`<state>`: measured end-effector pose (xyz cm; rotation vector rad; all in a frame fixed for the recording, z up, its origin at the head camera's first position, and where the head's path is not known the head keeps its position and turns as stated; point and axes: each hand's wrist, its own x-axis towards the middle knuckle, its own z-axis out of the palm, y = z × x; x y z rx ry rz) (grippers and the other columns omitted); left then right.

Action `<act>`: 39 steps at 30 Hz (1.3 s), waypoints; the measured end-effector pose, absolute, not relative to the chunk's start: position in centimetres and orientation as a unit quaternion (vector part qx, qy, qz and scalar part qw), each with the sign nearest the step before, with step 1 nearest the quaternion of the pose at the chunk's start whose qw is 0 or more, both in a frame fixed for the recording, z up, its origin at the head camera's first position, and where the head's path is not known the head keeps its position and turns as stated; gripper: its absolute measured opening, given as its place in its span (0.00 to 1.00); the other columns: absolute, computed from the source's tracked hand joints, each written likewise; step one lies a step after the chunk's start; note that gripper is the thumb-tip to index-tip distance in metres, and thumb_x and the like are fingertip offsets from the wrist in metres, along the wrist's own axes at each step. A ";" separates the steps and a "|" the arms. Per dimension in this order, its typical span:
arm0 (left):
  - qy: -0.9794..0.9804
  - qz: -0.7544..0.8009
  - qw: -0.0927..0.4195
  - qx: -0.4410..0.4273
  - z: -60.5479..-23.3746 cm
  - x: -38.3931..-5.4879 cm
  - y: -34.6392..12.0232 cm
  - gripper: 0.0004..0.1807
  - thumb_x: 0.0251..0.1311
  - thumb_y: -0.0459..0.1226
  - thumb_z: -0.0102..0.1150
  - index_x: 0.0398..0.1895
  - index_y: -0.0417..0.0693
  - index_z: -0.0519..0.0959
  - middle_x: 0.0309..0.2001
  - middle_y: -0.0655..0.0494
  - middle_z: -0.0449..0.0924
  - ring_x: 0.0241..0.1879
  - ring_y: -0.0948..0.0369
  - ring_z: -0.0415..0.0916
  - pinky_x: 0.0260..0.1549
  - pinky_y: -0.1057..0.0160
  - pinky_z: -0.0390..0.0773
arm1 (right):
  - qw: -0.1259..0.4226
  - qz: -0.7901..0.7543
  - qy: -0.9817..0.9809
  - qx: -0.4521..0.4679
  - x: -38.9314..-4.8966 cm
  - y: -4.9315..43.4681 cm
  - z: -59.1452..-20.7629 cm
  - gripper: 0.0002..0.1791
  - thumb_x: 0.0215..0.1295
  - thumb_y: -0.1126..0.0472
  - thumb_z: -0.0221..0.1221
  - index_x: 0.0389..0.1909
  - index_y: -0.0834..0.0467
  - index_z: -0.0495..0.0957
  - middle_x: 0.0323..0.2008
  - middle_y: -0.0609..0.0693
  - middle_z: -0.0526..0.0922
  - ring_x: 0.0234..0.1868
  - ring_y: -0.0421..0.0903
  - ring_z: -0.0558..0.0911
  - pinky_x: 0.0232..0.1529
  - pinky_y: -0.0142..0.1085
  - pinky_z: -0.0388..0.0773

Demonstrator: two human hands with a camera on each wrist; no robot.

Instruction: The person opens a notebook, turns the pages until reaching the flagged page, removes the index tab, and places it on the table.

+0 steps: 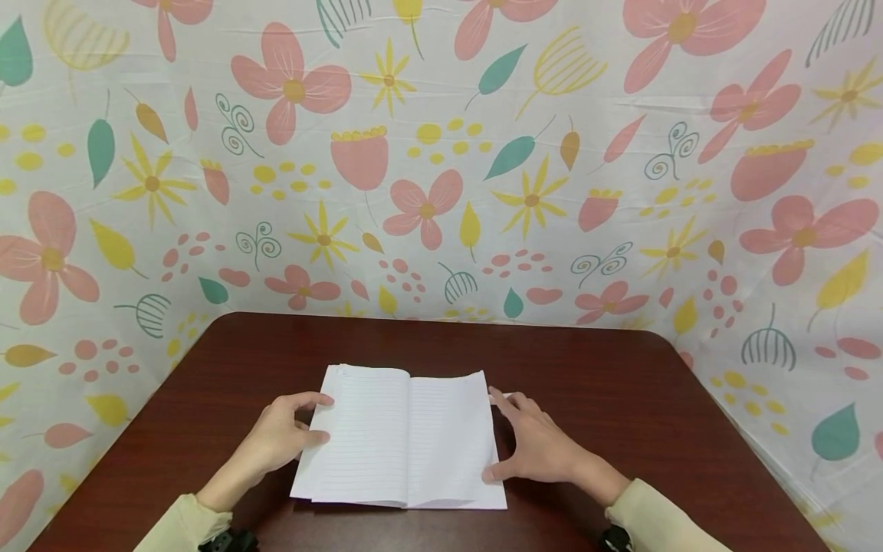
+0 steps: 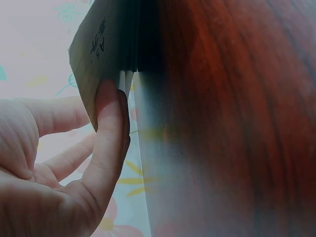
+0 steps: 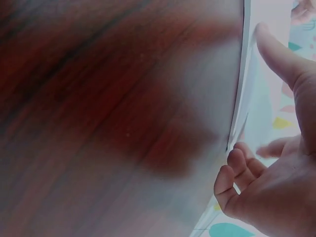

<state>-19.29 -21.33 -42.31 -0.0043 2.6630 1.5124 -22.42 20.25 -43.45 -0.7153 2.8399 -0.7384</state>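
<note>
An open notebook [image 1: 366,445] with lined white pages lies on the table, its fold running down the middle. At its left edge my left hand [image 1: 279,433] pinches the pages and cover, thumb and a fingertip showing on top. In the left wrist view, a finger lies against the outside of the cover [image 2: 91,54], which bears handwritten marks. My right hand [image 1: 541,441] rests at the right edge, its thumb touching the right page [image 1: 448,437]. In the right wrist view the other fingers [image 3: 224,185] bend loosely beside the edge. A small white strip [image 1: 509,395] shows by the index finger.
The dark wooden table [image 1: 586,368] has rounded far corners. A white cloth [image 1: 441,100] with printed flowers and leaves hangs behind it and along both sides. Dark bands sit at both wrists, by the light sleeves [image 1: 655,517].
</note>
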 end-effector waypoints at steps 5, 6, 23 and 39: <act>0.870 0.492 0.041 -0.002 -42.3 -19.3 -21.3 0.27 0.55 0.25 0.75 0.60 0.41 0.83 0.63 0.35 0.74 0.32 0.56 0.82 0.28 0.55 0.83 | 0.064 -0.300 0.913 -0.270 -22.4 20.1 -43.2 0.59 0.49 0.37 0.81 0.76 0.63 0.69 0.64 0.57 0.72 0.64 0.57 0.70 0.57 0.56 0.75; 0.870 0.492 0.040 -0.001 -42.3 -19.3 -21.3 0.27 0.55 0.25 0.75 0.60 0.41 0.83 0.63 0.35 0.74 0.31 0.56 0.82 0.28 0.55 0.82 | 0.066 -0.314 0.905 -0.280 -22.4 20.1 -43.2 0.56 0.51 0.38 0.80 0.75 0.63 0.71 0.64 0.56 0.72 0.63 0.56 0.71 0.57 0.54 0.76; 0.871 0.489 0.045 -0.001 -42.2 -19.2 -21.3 0.27 0.56 0.26 0.75 0.61 0.41 0.82 0.64 0.34 0.73 0.32 0.56 0.82 0.28 0.55 0.82 | 0.038 -0.378 0.867 -0.323 -22.1 18.7 -42.3 0.49 0.58 0.44 0.78 0.75 0.62 0.70 0.53 0.53 0.78 0.46 0.54 0.74 0.40 0.35 0.71; 0.869 0.493 0.045 -0.002 -42.2 -19.2 -21.3 0.27 0.56 0.26 0.75 0.61 0.41 0.82 0.64 0.35 0.73 0.34 0.56 0.83 0.29 0.54 0.83 | 0.079 -0.406 0.851 -0.322 -22.6 16.7 -41.9 0.50 0.59 0.43 0.77 0.80 0.49 0.66 0.65 0.41 0.77 0.53 0.52 0.79 0.34 0.34 0.77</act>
